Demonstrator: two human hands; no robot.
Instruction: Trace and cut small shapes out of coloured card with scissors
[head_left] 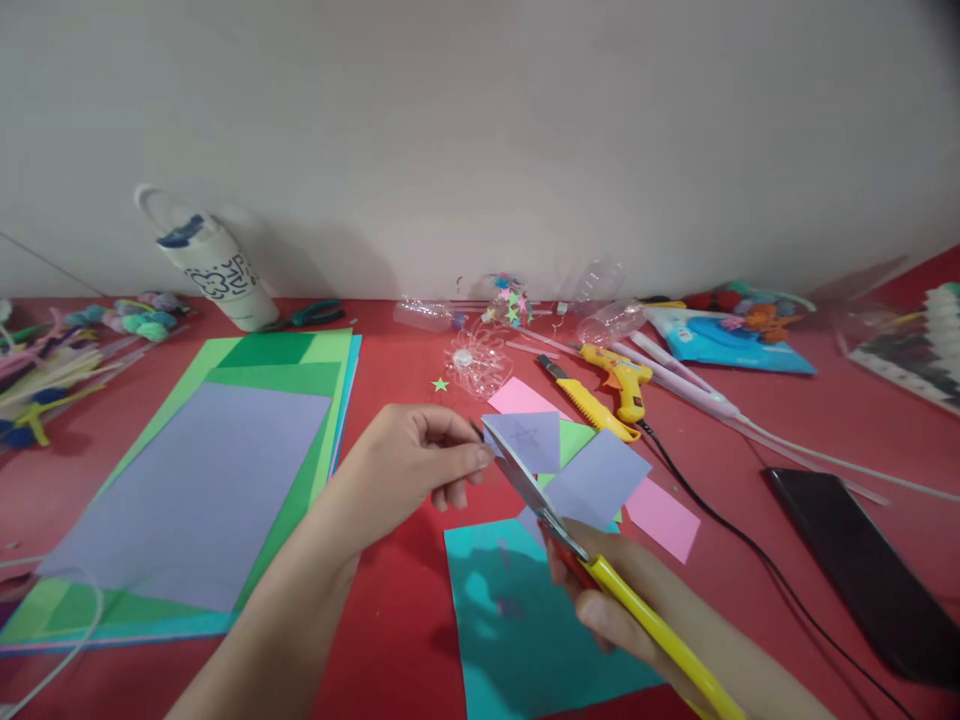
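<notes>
My left hand (409, 465) pinches the left edge of a small purple paper piece (538, 438), which has a star outline drawn on it. My right hand (611, 590) grips a pair of scissors (643, 612) with yellow handles, its blades lying along the paper's left and lower side. Whether the blades are cutting into it, I cannot tell. Beneath the hands is a teal sheet (517, 650). More cut pieces lie behind the scissors, among them a larger purple one (600, 480) and a pink one (664, 520).
Stacked coloured sheets (202, 480) lie on the left, with a white tumbler (221, 275) behind. A yellow cutter knife (592, 405), glue gun (619, 375) and its black cord lie right of centre. A black phone (862, 570) rests at right. A green star (439, 384) lies mid-table.
</notes>
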